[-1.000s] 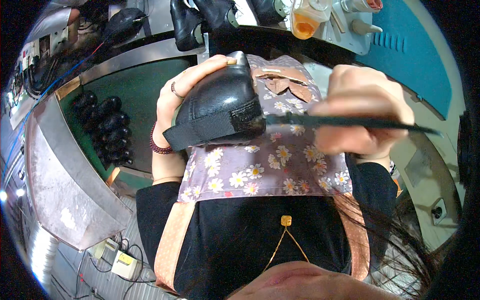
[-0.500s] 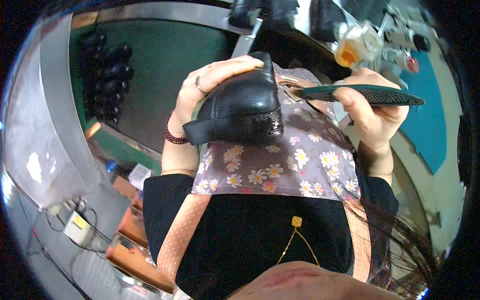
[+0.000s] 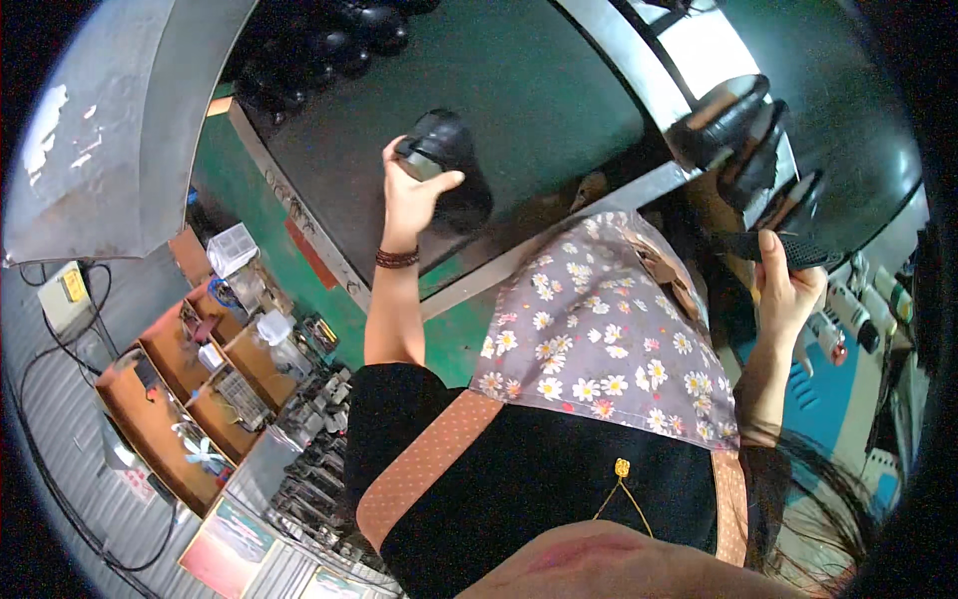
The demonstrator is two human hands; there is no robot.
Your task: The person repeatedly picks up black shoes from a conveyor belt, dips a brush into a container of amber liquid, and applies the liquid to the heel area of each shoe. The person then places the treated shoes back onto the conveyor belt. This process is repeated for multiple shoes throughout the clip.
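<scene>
Out over the dark green belt (image 3: 544, 75), my left hand (image 3: 411, 200) grips a black shoe (image 3: 444, 135). Its fingers curl round one side and the thumb sticks out along the other. A dark reflection or shadow lies beside the shoe on the belt; whether they touch I cannot tell. Off to the right, my right hand (image 3: 791, 292) is closed on a brush (image 3: 798, 250) with a dark, textured handle, its thumb lying along it. The brush's tip is hard to make out against the dark background. Just beyond it lean several black shoes (image 3: 755, 160).
More black shoes (image 3: 344, 50) sit at the belt's far left. A metal rail (image 3: 619, 205) borders the belt's near side. Bottles (image 3: 853, 314) stand by a blue surface at right. An orange-brown divided shelf (image 3: 150, 399) with small parts lies at lower left, near a grey metal hood (image 3: 130, 130).
My left hand has carried the black shoe away from my apron, out over the belt. My right hand has drawn right with the brush. The view has turned, showing the leaning shoes.
</scene>
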